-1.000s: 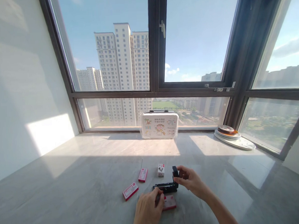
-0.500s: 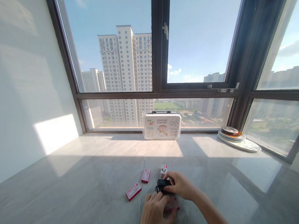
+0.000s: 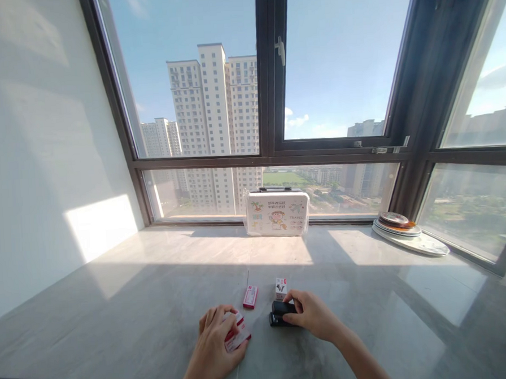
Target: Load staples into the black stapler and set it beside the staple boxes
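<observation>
My left hand (image 3: 216, 338) is closed around a small red-and-white box (image 3: 238, 342), which lies against a second box of the same kind (image 3: 240, 318), partly hidden by my fingers. A third red-and-white box (image 3: 250, 297) lies a little farther back on the marble-look counter. My right hand (image 3: 308, 315) grips a black stapler (image 3: 280, 313) lying on its side, thumb in front and fingers behind. Just behind the stapler stands a small white box (image 3: 281, 288) with a black clip-like picture on it.
A white case (image 3: 277, 213) with cartoon prints and a dark handle leans by the window, wrapped in clear plastic. Several stacked plates (image 3: 408, 238) sit in the right corner. The counter (image 3: 116, 327) meets a white wall at left.
My left hand has moved left, carrying a red-and-white box from in front of the stapler to beside another box. My right hand has stayed on the stapler.
</observation>
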The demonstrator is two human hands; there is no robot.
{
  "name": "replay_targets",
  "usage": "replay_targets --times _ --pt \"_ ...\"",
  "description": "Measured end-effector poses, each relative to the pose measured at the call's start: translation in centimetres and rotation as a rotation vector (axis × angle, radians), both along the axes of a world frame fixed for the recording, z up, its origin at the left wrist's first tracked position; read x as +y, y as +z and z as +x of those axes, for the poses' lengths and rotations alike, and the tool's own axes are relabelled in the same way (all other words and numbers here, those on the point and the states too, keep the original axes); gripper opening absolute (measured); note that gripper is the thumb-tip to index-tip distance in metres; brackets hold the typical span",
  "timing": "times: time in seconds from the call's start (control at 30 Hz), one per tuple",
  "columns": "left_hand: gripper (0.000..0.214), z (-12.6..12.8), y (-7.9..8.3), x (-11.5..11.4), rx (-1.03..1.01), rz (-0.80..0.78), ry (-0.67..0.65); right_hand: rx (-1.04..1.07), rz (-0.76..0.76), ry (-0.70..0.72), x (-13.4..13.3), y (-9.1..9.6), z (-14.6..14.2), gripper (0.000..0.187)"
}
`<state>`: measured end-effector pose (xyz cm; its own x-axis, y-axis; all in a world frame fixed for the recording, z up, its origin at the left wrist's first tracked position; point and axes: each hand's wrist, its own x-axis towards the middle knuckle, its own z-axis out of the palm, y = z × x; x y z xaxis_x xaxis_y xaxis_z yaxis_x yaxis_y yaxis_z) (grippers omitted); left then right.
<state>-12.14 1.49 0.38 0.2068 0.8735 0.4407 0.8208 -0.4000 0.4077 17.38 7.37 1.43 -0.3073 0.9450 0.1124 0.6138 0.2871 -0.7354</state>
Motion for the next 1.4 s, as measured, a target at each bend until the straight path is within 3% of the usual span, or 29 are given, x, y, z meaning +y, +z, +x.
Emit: replay_targets --times 0.13,0.27,0.43,0.53,0.67,0.83,1.03,1.2,1.4 --pt "0.017 -0.6 0.1 1.2 -0.144 -0.105 -0.11 -0.005 0.009 -0.002 0.0 -0.1 0.0 0.03" --pt "0.017 0.3 -0.1 1.5 -0.146 -0.126 -0.134 -0.002 0.014 -0.009 -0.1 -0.4 0.0 0.03" --pt "0.058 2.3 -2.0 2.3 -0.116 -0.056 -0.08 -0.01 0.02 -0.025 -0.4 -0.5 0.0 0.029" --pt "0.073 3.5 -3.4 3.5 -0.063 -0.058 -0.116 -0.05 0.033 -0.06 -0.8 -0.4 0.1 0.026" --pt "0.073 5.4 -4.5 4.6 -0.004 -0.058 -0.129 -0.141 0.077 -0.142 -2.0 0.0 0.8 0.023" --pt "0.069 9.4 -4.4 4.8 0.039 -0.022 -0.075 -0.192 0.06 -0.275 -3.8 0.5 2.2 0.029" --pt "0.049 12.9 -4.9 6.0 0.058 0.077 -0.035 0.022 -0.075 -0.396 -5.0 -0.4 3.2 0.05" --pt "0.038 12.4 -6.2 5.3 0.043 0.155 -0.035 0.325 -0.137 -0.317 -4.4 -2.7 1.9 0.061" --pt "0.039 8.8 -6.7 4.0 0.063 0.164 0.02 0.496 -0.151 -0.17 -2.8 -4.3 -4.7 0.061"
